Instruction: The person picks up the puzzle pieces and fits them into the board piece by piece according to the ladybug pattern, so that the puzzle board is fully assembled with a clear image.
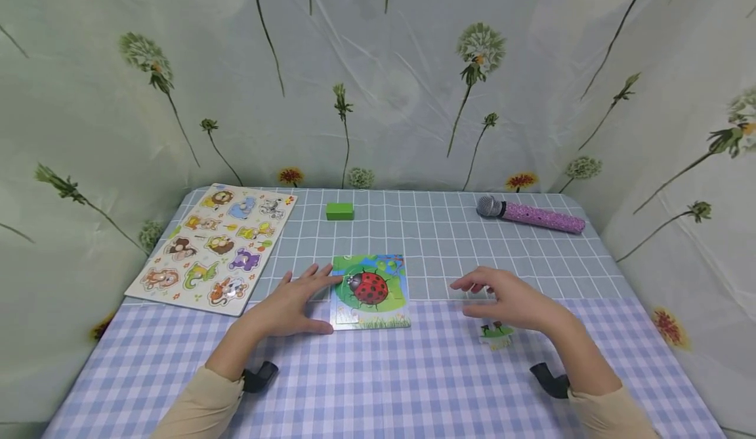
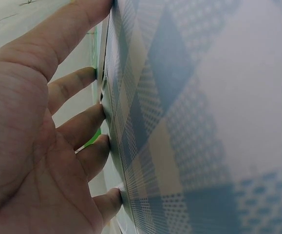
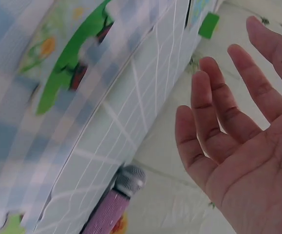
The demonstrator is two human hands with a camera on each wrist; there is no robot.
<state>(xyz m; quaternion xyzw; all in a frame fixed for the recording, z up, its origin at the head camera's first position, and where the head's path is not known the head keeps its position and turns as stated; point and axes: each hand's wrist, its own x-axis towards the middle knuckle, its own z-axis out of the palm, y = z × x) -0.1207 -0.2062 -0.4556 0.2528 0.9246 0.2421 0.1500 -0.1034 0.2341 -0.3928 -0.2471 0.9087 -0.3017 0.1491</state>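
A square ladybug puzzle [image 1: 369, 291] lies flat at the middle of the table, with a pale patch near its lower left corner. My left hand [image 1: 295, 304] rests spread at its left side, index fingertip on the picture and thumb by the lower left corner. In the left wrist view, the left hand's fingertips [image 2: 96, 74] reach down to the surface. My right hand [image 1: 508, 298] hovers to the right of the puzzle, fingers loosely bent and nothing held. Just below it, on the checked cloth, lies a loose green puzzle piece [image 1: 496, 335] with dark red bits, also large in the right wrist view [image 3: 65, 68].
An animal peg board [image 1: 215, 249] lies at the left. A green block [image 1: 339, 211] sits behind the puzzle, and a purple glittery microphone [image 1: 540, 218] lies at the back right. Another green piece [image 3: 15, 224] shows at the right wrist view's corner. A flowered curtain [image 1: 396, 84] stands behind.
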